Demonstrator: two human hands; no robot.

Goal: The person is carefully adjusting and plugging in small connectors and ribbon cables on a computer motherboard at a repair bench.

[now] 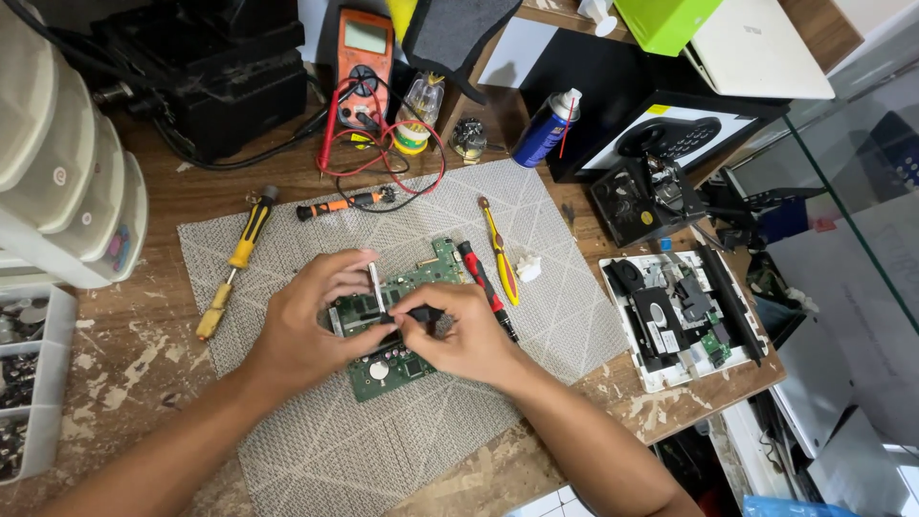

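Green circuit board [402, 325] on grey line-patterned mat [316, 450]; yellow-handled screwdriver [235, 260] beside.

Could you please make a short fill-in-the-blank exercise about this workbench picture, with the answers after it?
1. Both hands work on a ____ circuit board lying on the grey mat.
2. The right hand holds a small ____ tool.
3. The multimeter at the back of the table is ____.
4. The spray can is ____ with a white cap.

Answers: green; black; orange; blue
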